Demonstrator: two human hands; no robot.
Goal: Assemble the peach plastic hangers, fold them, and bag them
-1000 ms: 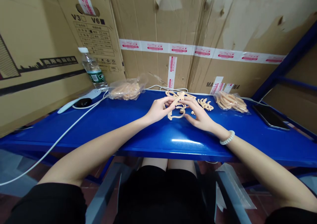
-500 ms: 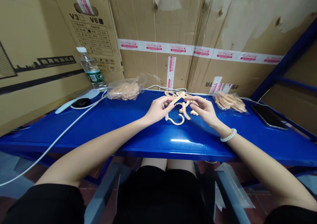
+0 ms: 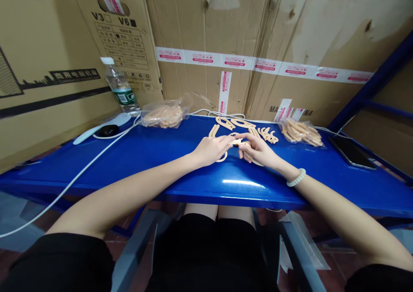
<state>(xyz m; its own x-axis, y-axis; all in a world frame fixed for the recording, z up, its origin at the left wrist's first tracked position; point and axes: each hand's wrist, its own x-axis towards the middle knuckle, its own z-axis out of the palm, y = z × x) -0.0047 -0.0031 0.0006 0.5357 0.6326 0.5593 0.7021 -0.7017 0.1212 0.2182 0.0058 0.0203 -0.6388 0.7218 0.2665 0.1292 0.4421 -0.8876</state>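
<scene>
My left hand [image 3: 210,150] and my right hand [image 3: 260,152] meet low over the middle of the blue table. Fingers of both are closed on beige plastic hanger parts [image 3: 237,141], which they largely cover. A curved hook [image 3: 223,157] shows below the left fingers, and a slim beige arm runs under the right palm. Just behind the hands lie loose loop-shaped hanger pieces [image 3: 242,123], a pair of straight arms [image 3: 214,130] and a row of small hooks [image 3: 267,135].
Clear bags of beige parts lie at left [image 3: 165,113] and right [image 3: 301,132]. A water bottle [image 3: 122,94], black round object [image 3: 107,131] and light-blue handled item [image 3: 100,129] stand left. A phone [image 3: 351,152] lies right. Cardboard [image 3: 200,20] walls the back; a white cable [image 3: 74,182] crosses the left.
Both hands have come down and closer together, bringing the hanger parts lower and flatter. The loose pieces behind show more now. The view has shifted slightly.
</scene>
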